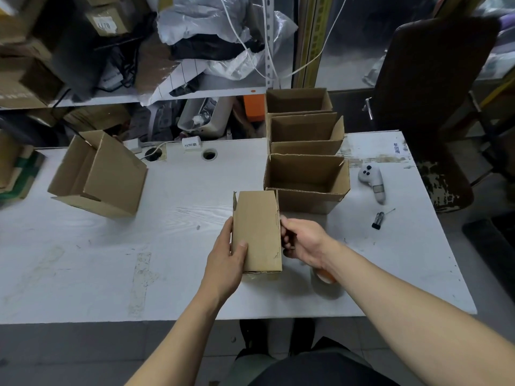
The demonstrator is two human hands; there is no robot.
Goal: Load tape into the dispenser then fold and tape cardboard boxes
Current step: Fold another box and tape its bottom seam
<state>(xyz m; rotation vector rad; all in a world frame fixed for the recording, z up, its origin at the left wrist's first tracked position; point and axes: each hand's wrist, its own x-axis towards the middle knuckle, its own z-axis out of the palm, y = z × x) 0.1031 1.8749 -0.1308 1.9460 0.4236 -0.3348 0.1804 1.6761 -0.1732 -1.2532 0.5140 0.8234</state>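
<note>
A small brown cardboard box (257,229) stands on the white table (172,246) near its front edge, a closed face up. My left hand (225,260) grips its left side, thumb over the top face. My right hand (302,240) holds its right side, fingers curled behind the edge. A tape roll with an orange core (324,278) lies on the table under my right wrist, partly hidden. No tape dispenser can be made out.
A stack of open boxes (306,174) stands just behind the held box. Another open box (97,174) lies tilted at the left. A white handheld device (373,182) and a small black tool (377,220) lie at the right. A dark chair (434,107) stands beyond.
</note>
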